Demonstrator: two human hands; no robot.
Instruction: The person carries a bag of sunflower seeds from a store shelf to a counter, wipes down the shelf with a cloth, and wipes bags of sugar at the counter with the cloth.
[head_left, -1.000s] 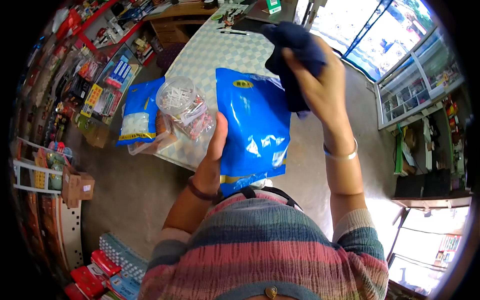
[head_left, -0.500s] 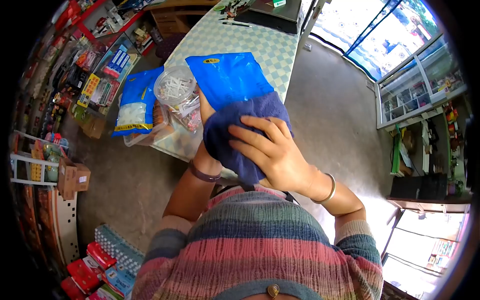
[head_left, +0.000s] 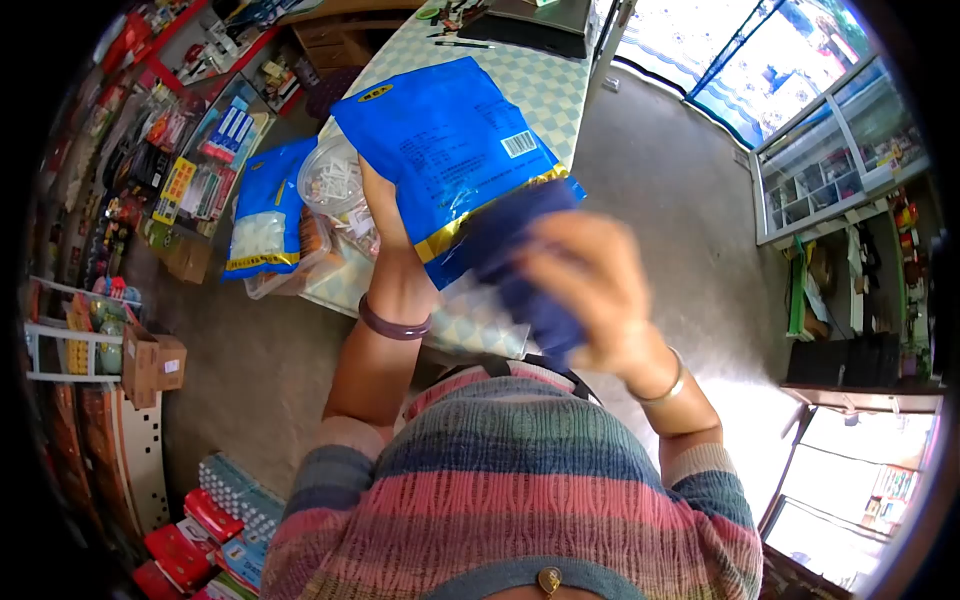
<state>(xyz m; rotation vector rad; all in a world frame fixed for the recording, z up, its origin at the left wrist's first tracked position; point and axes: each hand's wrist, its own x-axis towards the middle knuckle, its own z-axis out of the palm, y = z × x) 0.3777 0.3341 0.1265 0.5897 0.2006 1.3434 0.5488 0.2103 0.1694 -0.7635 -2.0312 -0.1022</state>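
A blue plastic packet [head_left: 440,140] with a yellow band and a barcode is held up over the table. My left hand [head_left: 383,205] grips it from beneath at its left side, with most of the fingers hidden behind it. In my right hand [head_left: 600,290], blurred by motion, is a dark navy cloth [head_left: 510,225] at the packet's lower right corner. Left of my left hand stands a round clear tub [head_left: 330,178] with white sticks in it. Beside the tub lies another blue packet [head_left: 265,215], with white contents showing through its window.
The table [head_left: 540,90] has a checked cover, with a dark laptop-like case [head_left: 530,25] and a pen [head_left: 463,44] at its far end. Packed shelves [head_left: 150,170] line the left. A cardboard box [head_left: 150,365] is at the lower left; a glass cabinet [head_left: 840,160] stands right.
The packet has tilted and come further out from under the cloth, baring its barcode and yellow band. My right hand and the cloth have moved right and down.
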